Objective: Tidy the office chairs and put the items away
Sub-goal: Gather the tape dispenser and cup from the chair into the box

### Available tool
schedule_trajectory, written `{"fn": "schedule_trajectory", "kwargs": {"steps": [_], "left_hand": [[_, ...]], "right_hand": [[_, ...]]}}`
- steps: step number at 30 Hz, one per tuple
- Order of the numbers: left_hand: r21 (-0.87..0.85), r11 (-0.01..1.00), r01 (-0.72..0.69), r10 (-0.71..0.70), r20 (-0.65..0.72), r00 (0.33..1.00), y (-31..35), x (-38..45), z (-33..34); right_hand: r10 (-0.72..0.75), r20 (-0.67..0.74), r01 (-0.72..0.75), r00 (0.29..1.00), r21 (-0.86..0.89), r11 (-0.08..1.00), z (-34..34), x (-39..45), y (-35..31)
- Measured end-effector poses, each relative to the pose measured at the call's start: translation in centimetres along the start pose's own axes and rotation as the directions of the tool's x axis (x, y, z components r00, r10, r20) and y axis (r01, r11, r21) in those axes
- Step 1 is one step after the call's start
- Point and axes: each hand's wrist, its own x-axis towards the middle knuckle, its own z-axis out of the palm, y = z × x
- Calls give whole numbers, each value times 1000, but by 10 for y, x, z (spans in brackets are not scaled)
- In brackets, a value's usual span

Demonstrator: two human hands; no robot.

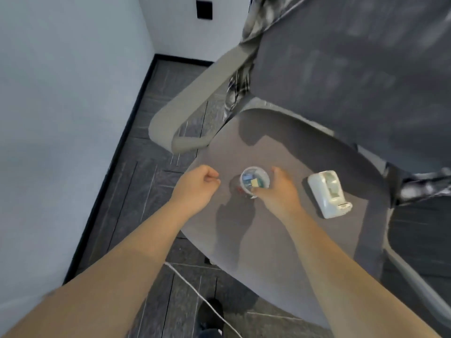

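chair seat (280, 147): plain mid grey, darker where shadows fall across it
chair back (353, 69): dark charcoal grey with faint paler streaks
armrest (195, 101): light greyish beige, one flat colour
small cup (255, 181): clear, whitish rim; bits of blue, green and pale yellow inside
tape dispenser (328, 193): white body, grey-green at the roll
cloth on chair back (253, 25): black, grey and white, mottled or checked; too blurred to tell which
floor (151, 181): dark grey tiles with thin pale lines
wall (61, 118): pale blue-grey
skirting (117, 152): black
wall plate (204, 9): black square
cable (195, 291): white
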Motion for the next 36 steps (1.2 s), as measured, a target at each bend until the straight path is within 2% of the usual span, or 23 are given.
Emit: {"fn": "schedule_trajectory", "kwargs": {"steps": [6, 11, 16, 22, 29, 33, 36], "left_hand": [[-58, 998, 19, -18, 18, 1000, -27, 43, 27], [-36, 999, 18, -17, 41, 999, -34, 51, 31], [-17, 1000, -1, 2, 56, 998, -2, 47, 44], [49, 994, -102, 93, 160, 983, 60, 37, 90], [166, 962, -219, 166, 282, 945, 107, 50, 163], [325, 880, -347, 234, 340, 911, 111, 72, 201], [506, 716, -480, 287, 413, 864, 113, 90, 221]], "right_hand": [[26, -8, -26, 1000, -12, 1000, 45, 43, 28], [22, -79, -17, 997, 64, 998, 45, 48, 31], [71, -211, -45, 975, 124, 991, -6, 26, 39], [201, -394, -148, 897, 161, 976, -93, -10, 80], [354, -428, -265, 832, 253, 930, -140, -11, 134], [407, -423, -288, 810, 317, 904, -139, 16, 150], [429, -416, -299, 802, 342, 891, -135, 35, 159]]}}
